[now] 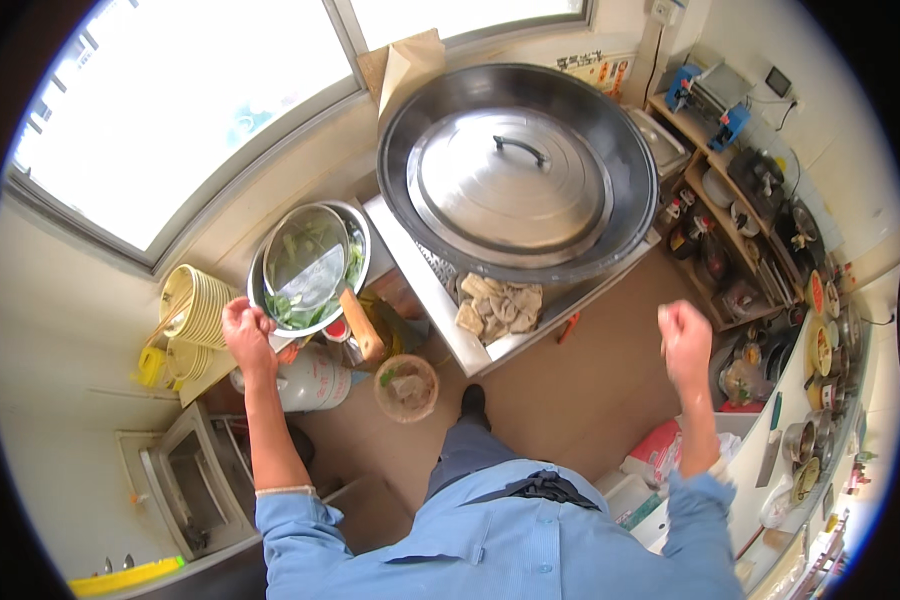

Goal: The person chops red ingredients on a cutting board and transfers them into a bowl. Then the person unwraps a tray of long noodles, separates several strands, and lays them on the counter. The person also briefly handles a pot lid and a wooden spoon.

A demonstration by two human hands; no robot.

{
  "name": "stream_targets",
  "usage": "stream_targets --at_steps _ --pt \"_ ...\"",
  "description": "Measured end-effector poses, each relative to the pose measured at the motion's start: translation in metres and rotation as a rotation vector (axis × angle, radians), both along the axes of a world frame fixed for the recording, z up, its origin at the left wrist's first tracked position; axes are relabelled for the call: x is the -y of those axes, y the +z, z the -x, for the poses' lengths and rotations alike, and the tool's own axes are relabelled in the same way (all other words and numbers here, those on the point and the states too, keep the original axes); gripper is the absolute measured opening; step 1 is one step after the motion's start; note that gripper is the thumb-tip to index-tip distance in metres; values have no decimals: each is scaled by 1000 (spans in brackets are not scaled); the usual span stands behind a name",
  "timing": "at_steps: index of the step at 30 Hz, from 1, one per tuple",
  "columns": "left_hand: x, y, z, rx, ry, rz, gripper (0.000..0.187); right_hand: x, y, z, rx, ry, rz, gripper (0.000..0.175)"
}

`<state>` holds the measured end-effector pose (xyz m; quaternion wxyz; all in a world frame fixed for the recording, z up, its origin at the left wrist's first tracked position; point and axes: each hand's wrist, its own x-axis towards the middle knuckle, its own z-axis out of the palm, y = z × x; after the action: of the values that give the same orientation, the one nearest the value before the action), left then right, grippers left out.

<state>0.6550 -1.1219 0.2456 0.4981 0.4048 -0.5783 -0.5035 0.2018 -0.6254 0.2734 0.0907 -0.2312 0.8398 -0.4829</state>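
Note:
My left hand (pixel 248 327) is at the left rim of a metal bowl (pixel 366 247) of green leaves; whether its fingers grip the rim cannot be told. A round mesh strainer (pixel 307 255) lies over the leaves, its wooden handle (pixel 361 325) sticking out towards me. My right hand (pixel 685 330) hangs in the air over the floor at the right, fingers curled, with nothing visible in it. A large dark wok (pixel 630 172) sits on a steel stove, with a domed metal lid (pixel 510 180) inside it. Crumpled cloths (pixel 499 307) lie by the wok's near edge.
Stacked yellow bowls (pixel 195 304) stand left of the metal bowl. Below are a gas cylinder (pixel 319 381) and a waste basket (pixel 406 388). Shelves (pixel 720 202) with bottles and pans line the right wall. At the lower right runs a counter with a cleaver (pixel 769 456), pots and food bowls.

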Motion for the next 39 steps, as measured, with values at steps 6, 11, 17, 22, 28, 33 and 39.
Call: stream_targets --at_steps 6,11,17,22,28,33,39 --pt "56 -56 38 1390 -99 339 42 259 58 82 -522 332 -139 22" --pt "35 -76 30 601 -128 391 46 375 -20 134 -635 365 -428 27" --pt "18 -84 -42 497 15 26 38 394 -20 168 -697 405 -626 16" --pt "39 -61 -63 848 114 51 19 371 152 254 -823 392 -470 23" --pt "76 -67 -17 920 -204 347 76 340 243 280 -618 251 -355 30" --pt "106 -74 11 983 -222 -87 64 346 178 218 -491 155 -382 28" --pt "99 -62 0 1004 -84 433 68 385 30 165 -682 162 -611 24"
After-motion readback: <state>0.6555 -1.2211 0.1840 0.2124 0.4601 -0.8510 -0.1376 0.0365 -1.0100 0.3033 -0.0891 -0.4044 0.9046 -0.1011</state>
